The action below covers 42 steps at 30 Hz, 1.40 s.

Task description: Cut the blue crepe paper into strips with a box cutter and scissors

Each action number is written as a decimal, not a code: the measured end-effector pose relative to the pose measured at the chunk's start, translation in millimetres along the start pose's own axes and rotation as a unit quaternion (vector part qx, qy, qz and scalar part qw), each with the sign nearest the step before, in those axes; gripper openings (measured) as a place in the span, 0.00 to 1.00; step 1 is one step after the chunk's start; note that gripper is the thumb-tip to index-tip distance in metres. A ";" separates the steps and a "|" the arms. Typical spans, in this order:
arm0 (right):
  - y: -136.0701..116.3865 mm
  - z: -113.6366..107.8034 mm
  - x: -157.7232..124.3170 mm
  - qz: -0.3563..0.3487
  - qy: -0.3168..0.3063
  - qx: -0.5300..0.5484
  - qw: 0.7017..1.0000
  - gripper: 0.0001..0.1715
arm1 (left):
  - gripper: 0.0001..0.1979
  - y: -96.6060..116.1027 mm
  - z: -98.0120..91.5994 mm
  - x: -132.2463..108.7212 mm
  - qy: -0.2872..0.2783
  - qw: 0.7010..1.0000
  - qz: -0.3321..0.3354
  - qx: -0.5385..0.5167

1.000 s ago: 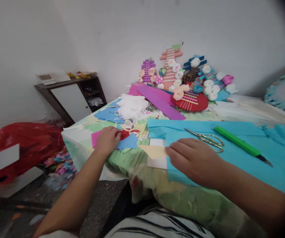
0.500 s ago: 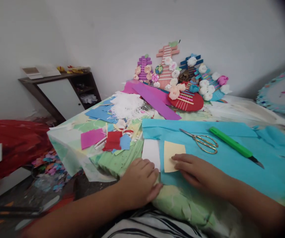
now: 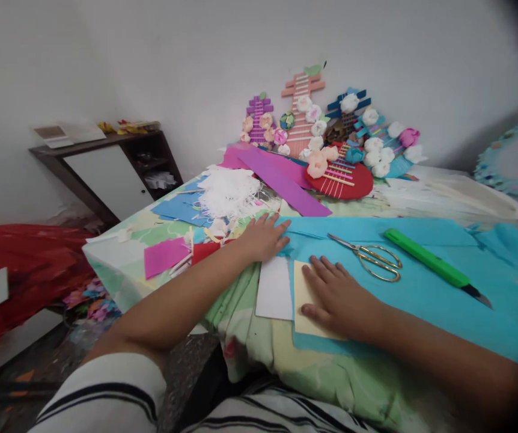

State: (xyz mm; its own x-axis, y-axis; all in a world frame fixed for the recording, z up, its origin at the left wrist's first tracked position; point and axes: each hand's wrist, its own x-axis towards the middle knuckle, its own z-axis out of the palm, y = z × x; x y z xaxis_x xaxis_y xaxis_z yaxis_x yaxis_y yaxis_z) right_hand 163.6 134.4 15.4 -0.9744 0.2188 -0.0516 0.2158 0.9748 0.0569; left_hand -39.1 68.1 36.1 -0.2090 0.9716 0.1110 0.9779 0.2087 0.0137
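Note:
My left hand [image 3: 265, 237] lies with fingers spread on the left end of the blue crepe paper [image 3: 421, 282]. Flat on the pale yellow paper piece [image 3: 306, 313] rests my right hand [image 3: 333, 291], its fingers apart; the hand covers much of that piece. Between the two hands a white card [image 3: 274, 291] lies along the edge of the crepe paper. Gold-handled scissors [image 3: 378, 261] and a green utility knife [image 3: 430, 258], blade out, lie on the crepe paper to the right of my right hand.
Magenta [image 3: 165, 255] and red paper pieces [image 3: 205, 251] lie left of my forearm. Behind them sits a heap of white paper shreds [image 3: 227, 192]. Purple strips [image 3: 281, 180] and flower-decorated crafts [image 3: 304, 120] stand towards the wall. A low cabinet [image 3: 106, 171] is at the left.
My left hand has reached forward from the table's near edge onto the crepe paper, fingers spreading. My right hand has flattened over the yellow piece, which has shifted slightly towards me.

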 end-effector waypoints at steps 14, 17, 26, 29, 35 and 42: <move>8.2 1.1 21.6 -0.020 -0.006 -0.007 1.000 0.43 | 0.22 -16.3 21.9 27.2 -0.044 0.998 -0.025 0.035; 6.2 1.5 17.8 -0.020 0.002 0.000 1.000 0.43 | 0.22 -9.5 15.7 21.9 -0.034 0.998 -0.010 0.047; -8.4 -10.4 0.4 -0.040 -0.043 0.002 0.998 0.48 | 0.16 9.1 -1.8 -24.9 -0.012 0.996 0.076 0.048; -11.0 -7.0 -2.2 -0.040 -0.022 0.000 0.999 0.48 | 0.15 2.9 5.1 -29.0 -0.007 0.995 0.086 0.050; -12.9 -3.4 -6.2 -0.039 0.045 0.011 0.998 0.47 | 0.13 -1.9 8.5 -26.5 0.010 0.996 0.077 0.049; -11.8 -19.8 2.2 -0.010 0.017 0.050 0.999 0.36 | 0.09 1.6 12.7 -32.8 0.038 0.995 0.071 0.061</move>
State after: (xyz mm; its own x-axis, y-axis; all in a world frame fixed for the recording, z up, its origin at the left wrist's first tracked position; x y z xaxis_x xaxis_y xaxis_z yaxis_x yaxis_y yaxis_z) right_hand 157.7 122.6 34.4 -0.9799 0.1989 -0.0178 0.1995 0.9789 -0.0443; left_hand -30.9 38.0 19.9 -0.0623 0.9821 0.1779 0.9882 0.0857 -0.1270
